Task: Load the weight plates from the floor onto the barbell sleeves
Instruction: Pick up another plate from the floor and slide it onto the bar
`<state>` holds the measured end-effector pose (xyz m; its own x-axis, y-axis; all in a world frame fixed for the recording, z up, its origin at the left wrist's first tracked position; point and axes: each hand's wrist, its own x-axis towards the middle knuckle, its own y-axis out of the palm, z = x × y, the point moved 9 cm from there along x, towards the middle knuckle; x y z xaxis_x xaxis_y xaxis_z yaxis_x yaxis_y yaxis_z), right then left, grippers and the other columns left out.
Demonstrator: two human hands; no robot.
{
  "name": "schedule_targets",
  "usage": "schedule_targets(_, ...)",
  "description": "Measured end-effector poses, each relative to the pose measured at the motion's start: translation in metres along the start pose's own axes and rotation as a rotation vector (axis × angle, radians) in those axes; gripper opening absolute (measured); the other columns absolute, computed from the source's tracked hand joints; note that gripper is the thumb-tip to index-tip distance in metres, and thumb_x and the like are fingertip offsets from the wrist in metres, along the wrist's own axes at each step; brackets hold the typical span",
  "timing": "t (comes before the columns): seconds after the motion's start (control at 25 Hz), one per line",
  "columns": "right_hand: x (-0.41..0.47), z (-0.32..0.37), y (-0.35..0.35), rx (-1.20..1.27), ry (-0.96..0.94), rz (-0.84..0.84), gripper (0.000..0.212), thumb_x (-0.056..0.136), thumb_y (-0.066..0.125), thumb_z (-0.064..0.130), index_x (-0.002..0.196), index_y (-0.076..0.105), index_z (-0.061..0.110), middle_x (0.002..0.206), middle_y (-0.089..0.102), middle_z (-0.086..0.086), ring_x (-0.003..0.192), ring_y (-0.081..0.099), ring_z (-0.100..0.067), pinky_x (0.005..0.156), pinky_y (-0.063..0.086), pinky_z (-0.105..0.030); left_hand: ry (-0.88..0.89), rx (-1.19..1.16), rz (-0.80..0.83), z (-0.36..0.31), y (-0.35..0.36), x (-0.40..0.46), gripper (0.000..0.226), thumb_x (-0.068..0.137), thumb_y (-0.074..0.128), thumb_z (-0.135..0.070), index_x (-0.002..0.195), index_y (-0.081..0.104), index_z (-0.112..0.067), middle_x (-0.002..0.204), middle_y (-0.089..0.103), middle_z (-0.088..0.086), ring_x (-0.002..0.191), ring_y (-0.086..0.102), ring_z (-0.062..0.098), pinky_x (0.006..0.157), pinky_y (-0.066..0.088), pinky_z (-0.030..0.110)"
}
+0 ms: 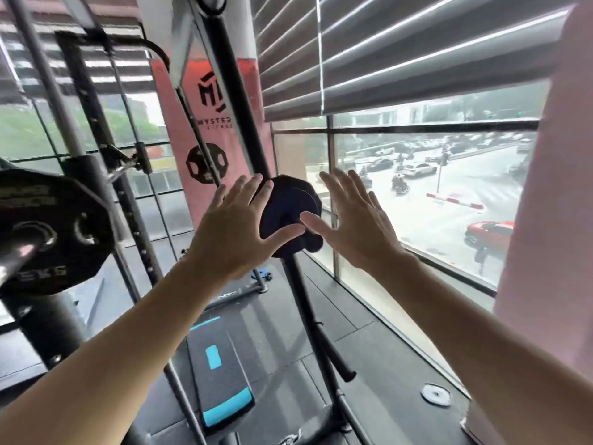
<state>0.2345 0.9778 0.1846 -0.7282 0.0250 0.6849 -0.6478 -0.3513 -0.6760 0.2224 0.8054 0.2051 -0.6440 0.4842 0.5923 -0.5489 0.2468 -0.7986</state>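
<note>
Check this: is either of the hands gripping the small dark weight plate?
No: left hand and right hand are spread open beside the small dark weight plate.

Pink banner point(205, 130): black emblem above the partly hidden word "MYSTER…", smaller line beneath illegible. Black weight plate point(48, 232), left: raised marking ending "KG", number unclear; upper lettering blurred.

Hands: two, left hand point(239, 226) and right hand point(351, 220), both spread flat.
Black weight plates: two, a small plate point(285, 200) between the hands and a large plate point(64, 232) on a barbell sleeve point(19, 255) at left.
Silver disc point(435, 394) on floor: one.
Black-and-teal bench point(221, 374): one.
Pink banner point(208, 123): one.
Window blind point(401, 49): one.
</note>
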Motion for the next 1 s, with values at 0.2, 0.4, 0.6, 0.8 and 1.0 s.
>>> schedule_targets(0.2, -0.069, -0.131, -0.032, -0.038, 0.141, 0.003, 0.097, 0.081, 0.024, 0.085, 0.159, 0.018, 0.027, 0.168, 0.013, -0.001, 0.155, 0.005, -0.023, 0.121, 0.02, -0.058, 0.073, -0.158, 0.108, -0.126, 0.078, 0.027, 0.114, 0.076, 0.012, -0.093, 0.158, 0.024, -0.016, 0.166, 0.02, 0.006, 0.154, 0.013, 0.021, 0.125, 0.013, 0.047)
schedule_targets(0.4, -0.139, -0.235, -0.038, -0.058, 0.32, 0.039, 0.093, 0.085, 0.035, 0.08, 0.157, 0.026, 0.023, 0.166, 0.019, -0.005, 0.154, 0.011, -0.027, 0.117, 0.026, -0.062, 0.139, -0.209, 0.214, -0.225, 0.155, 0.035, 0.11, 0.078, 0.016, -0.091, 0.156, 0.029, -0.015, 0.164, 0.026, 0.008, 0.152, 0.021, 0.025, 0.123, 0.019, 0.05)
schedule_targets(0.6, -0.198, -0.315, -0.02, -0.104, 0.51, 0.1, 0.088, 0.087, 0.042, 0.077, 0.156, 0.026, 0.025, 0.165, 0.023, -0.003, 0.153, 0.015, -0.026, 0.115, 0.028, -0.061, 0.227, -0.22, 0.313, -0.287, 0.234, 0.034, 0.102, 0.083, 0.025, -0.087, 0.154, 0.035, -0.013, 0.16, 0.034, 0.01, 0.149, 0.028, 0.026, 0.121, 0.024, 0.052)
schedule_targets(0.8, -0.257, -0.383, 0.009, -0.153, 0.733, 0.195, 0.089, 0.087, 0.043, 0.077, 0.157, 0.023, 0.027, 0.164, 0.022, 0.0, 0.154, 0.012, -0.024, 0.116, 0.026, -0.059, 0.272, -0.298, 0.426, -0.329, 0.32, 0.033, 0.105, 0.081, 0.019, -0.086, 0.154, 0.034, -0.013, 0.161, 0.033, 0.011, 0.149, 0.028, 0.026, 0.119, 0.026, 0.053)
schedule_targets(1.0, -0.323, -0.444, 0.069, -0.194, 0.945, 0.323, 0.09, 0.088, 0.041, 0.077, 0.159, 0.016, 0.027, 0.167, 0.014, 0.002, 0.154, 0.007, -0.021, 0.117, 0.025, -0.057, 0.334, -0.312, 0.551, -0.362, 0.433, 0.011, 0.106, 0.079, 0.013, -0.087, 0.155, 0.033, -0.015, 0.162, 0.031, 0.011, 0.149, 0.028, 0.029, 0.12, 0.024, 0.054)
